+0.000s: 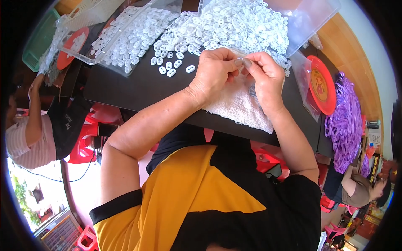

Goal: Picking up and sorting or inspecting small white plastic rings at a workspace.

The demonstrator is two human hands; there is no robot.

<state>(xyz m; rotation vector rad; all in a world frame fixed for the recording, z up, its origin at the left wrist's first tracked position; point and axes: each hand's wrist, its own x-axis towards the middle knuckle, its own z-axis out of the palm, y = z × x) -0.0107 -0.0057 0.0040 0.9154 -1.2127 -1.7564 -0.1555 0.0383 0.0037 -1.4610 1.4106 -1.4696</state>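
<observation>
A person in a yellow-and-black shirt (184, 180) works at a dark table (121, 90), left hand (209, 71) and right hand (268, 79) raised close together with thumbs and fingers pinched closed and the tips meeting; whether a piece sits between them cannot be told. White oval pieces (238, 27) with two holes lie heaped just beyond the hands and in a clear box (79, 57) to the left, with several loose on the table between. A white cloth (240, 108) lies beneath the hands. At right, a red plate (328, 93) rests near a bundle of purple ribbons (345, 125). At far left, a co-worker in a striped top (27, 146) reaches toward clear plastic.
</observation>
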